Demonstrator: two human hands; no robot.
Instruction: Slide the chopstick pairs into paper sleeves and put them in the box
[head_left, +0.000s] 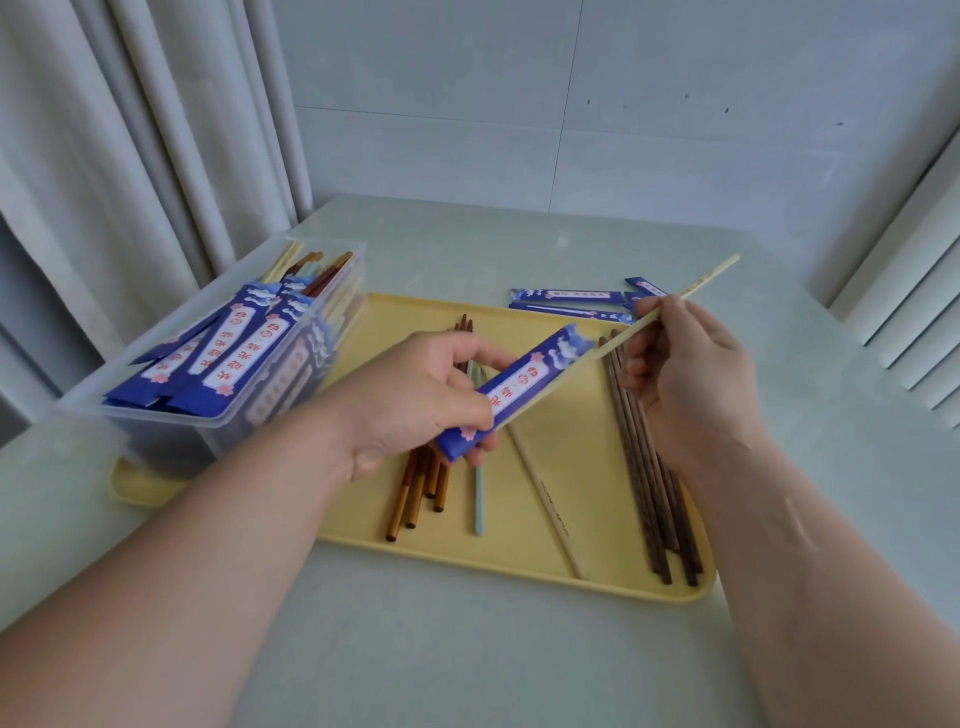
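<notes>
Chopsticks (649, 493) of dark wood lie at the right of a yellow tray (597, 457) on the pale, glossy tabletop (467, 649). Orange-brown sticks (415, 493), a light blue stick (478, 499) and a pale stick (545, 499) lie nearer the middle. Above the tray the left grip (415, 395) curls round a blue paper sleeve (519, 384). The right grip (685, 379) pinches a pale chopstick (711, 273), its lower tip at the sleeve's mouth; I cannot tell if it is one stick or a pair. At left a clear box (156, 415) holds sleeved pairs and overlaps the tray's left edge. Spare sleeves (566, 295) lie flat beyond the tray. Behind are a grey panelled wall (623, 130) and a curtain (130, 130). The left grip hides part of the orange-brown sticks.
</notes>
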